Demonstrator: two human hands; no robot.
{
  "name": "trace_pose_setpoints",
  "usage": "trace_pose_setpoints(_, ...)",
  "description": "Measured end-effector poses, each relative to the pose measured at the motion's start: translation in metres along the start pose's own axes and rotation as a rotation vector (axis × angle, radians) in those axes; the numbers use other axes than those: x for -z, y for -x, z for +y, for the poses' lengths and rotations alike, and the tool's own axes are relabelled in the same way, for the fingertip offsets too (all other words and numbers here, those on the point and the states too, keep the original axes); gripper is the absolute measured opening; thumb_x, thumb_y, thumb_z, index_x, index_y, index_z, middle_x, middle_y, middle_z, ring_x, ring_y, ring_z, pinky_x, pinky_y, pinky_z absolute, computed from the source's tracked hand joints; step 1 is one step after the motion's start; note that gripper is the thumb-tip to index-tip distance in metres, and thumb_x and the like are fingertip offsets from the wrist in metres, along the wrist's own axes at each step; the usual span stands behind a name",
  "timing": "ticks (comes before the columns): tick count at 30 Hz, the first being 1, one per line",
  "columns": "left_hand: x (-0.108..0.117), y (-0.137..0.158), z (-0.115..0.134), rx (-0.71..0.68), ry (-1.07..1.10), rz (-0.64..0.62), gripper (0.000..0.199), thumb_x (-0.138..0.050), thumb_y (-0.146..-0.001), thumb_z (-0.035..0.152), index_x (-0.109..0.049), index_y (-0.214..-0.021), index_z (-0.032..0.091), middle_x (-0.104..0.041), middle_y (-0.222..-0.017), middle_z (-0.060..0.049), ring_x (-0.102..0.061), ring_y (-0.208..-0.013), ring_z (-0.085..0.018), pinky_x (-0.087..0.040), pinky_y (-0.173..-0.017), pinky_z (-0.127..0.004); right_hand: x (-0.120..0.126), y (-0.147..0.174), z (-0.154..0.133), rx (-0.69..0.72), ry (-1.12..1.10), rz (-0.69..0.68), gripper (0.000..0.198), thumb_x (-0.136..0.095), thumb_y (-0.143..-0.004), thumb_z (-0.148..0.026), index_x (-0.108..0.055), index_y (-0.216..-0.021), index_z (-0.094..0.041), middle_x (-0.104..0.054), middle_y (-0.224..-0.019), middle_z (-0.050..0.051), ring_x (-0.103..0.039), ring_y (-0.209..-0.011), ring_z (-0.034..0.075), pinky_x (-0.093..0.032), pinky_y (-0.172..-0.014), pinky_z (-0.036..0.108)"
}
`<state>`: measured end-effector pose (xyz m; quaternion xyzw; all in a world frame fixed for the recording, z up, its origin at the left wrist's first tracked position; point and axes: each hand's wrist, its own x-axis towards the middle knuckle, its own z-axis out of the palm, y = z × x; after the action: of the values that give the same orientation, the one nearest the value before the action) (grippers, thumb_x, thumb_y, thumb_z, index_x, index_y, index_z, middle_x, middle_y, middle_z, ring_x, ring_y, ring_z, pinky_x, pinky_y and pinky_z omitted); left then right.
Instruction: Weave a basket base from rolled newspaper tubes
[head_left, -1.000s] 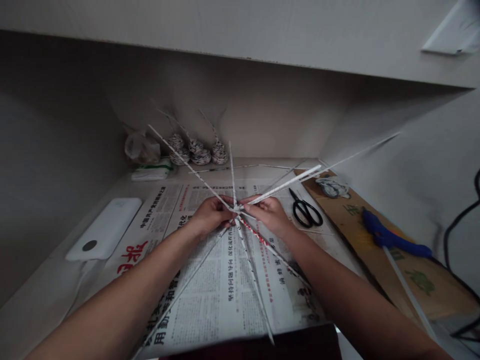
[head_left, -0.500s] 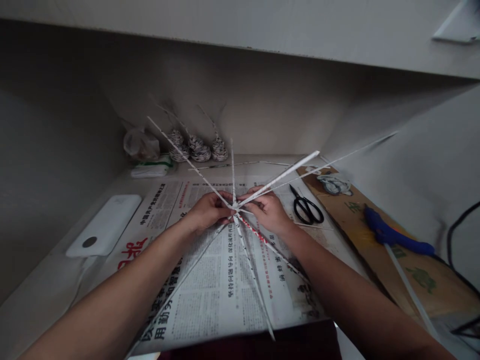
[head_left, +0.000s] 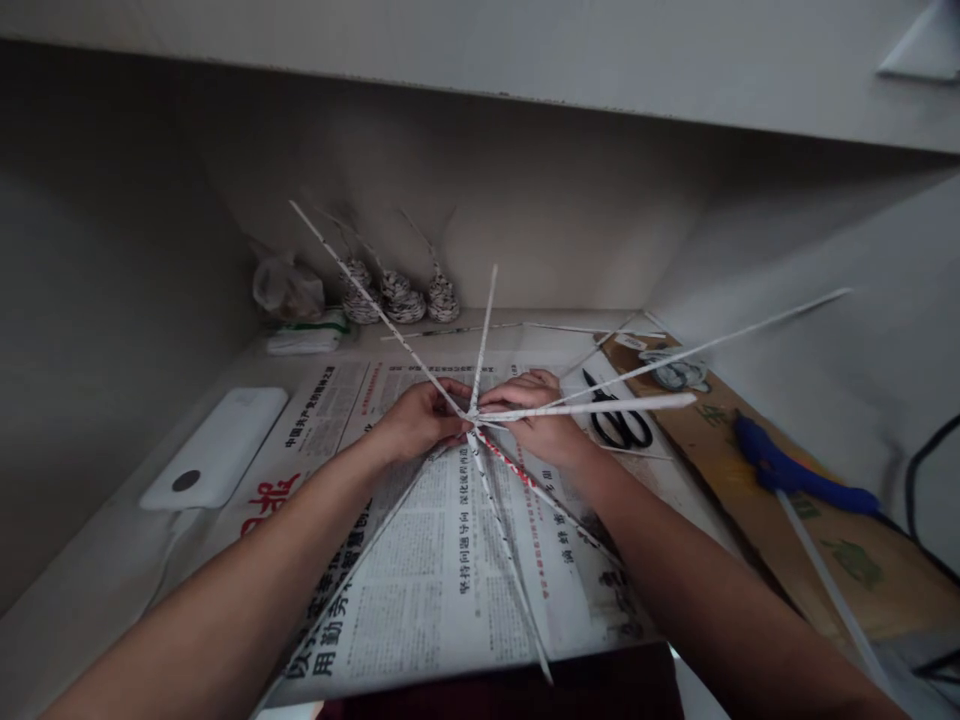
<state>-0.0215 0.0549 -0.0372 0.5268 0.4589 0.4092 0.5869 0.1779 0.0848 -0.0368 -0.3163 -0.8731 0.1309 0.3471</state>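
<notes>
Several rolled paper strips (head_left: 375,305) cross at one centre and fan out like spokes, some pointing up and away, others down toward me. My left hand (head_left: 426,418) pinches the crossing from the left between thumb and fingers. From the right, my right hand (head_left: 541,420) has its fingers bent round the strips by the centre. A thick white strip (head_left: 630,405) runs out to the right over that hand, with a thinner one rising above it. One strip pointing down shows red marks. The exact crossing is partly hidden by my fingertips.
Newspaper (head_left: 420,560) covers the table. Black scissors (head_left: 621,420) lie right of my hand. A blue glue gun (head_left: 795,470) rests on cardboard (head_left: 832,570). A white power bank (head_left: 217,445) lies left. Small woven paper pieces (head_left: 401,298) and a plastic bag (head_left: 287,288) stand behind.
The thick white strip has swung down to the right, from slanting upward to nearly level. My right hand's fingers have shifted at the centre; the left hand keeps its hold.
</notes>
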Motion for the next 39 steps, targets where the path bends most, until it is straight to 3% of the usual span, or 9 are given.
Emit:
trace_pose_setpoints(5, 0.002, -0.001, -0.001, 0.008, -0.007, -0.038, 0.040, -0.079, -0.058, 0.018, -0.059, -0.093, 0.015, -0.061, -0.061, 0.005, -0.052, -0.048, -0.008, -0.041, -0.048, -0.022, -0.003, -0.001, 0.003, 0.000, -0.037, -0.015, 0.007, -0.068, -0.086, -0.028, -0.073, -0.082, -0.024, -0.073, -0.079, -0.001, -0.064, -0.078, 0.016, -0.034, -0.089, 0.035)
trace_pose_setpoints(12, 0.003, -0.002, -0.002, 0.027, 0.011, -0.016, 0.041, -0.083, -0.056, 0.019, -0.062, -0.090, 0.015, -0.063, -0.064, 0.003, -0.054, -0.052, -0.009, -0.043, -0.050, -0.022, -0.010, 0.003, 0.006, -0.058, -0.174, -0.030, 0.012, -0.063, -0.082, -0.014, -0.072, -0.084, -0.022, -0.071, -0.081, 0.003, -0.064, -0.078, 0.016, -0.046, -0.074, 0.028)
trace_pose_setpoints(22, 0.003, -0.002, -0.004, 0.036, 0.008, -0.020, 0.038, -0.082, -0.056, 0.019, -0.062, -0.088, 0.014, -0.061, -0.062, 0.003, -0.052, -0.051, -0.009, -0.042, -0.050, -0.022, -0.016, 0.002, 0.000, -0.262, -0.368, -0.029, 0.011, -0.065, -0.083, -0.026, -0.076, -0.082, -0.022, -0.074, -0.081, 0.002, -0.067, -0.076, 0.016, -0.048, -0.071, 0.026)
trace_pose_setpoints(34, 0.004, 0.000, -0.001, 0.048, 0.016, -0.065, 0.040, -0.081, -0.057, 0.016, -0.066, -0.094, 0.014, -0.065, -0.069, 0.001, -0.055, -0.056, -0.009, -0.044, -0.055, -0.023, -0.021, 0.002, 0.007, -0.297, -0.439, -0.030, 0.006, -0.071, -0.076, -0.025, -0.074, -0.078, -0.021, -0.073, -0.076, 0.002, -0.066, -0.071, 0.015, -0.049, -0.068, 0.026)
trace_pose_setpoints(39, 0.002, 0.000, -0.003, 0.049, 0.027, -0.049, 0.040, -0.081, -0.056, 0.017, -0.065, -0.093, 0.015, -0.064, -0.069, 0.002, -0.053, -0.054, -0.008, -0.042, -0.053, -0.022, -0.023, 0.001, 0.009, -0.394, -0.504, -0.021, 0.006, -0.072, -0.074, -0.025, -0.075, -0.076, -0.020, -0.074, -0.076, 0.003, -0.066, -0.071, 0.016, -0.050, -0.068, 0.028)
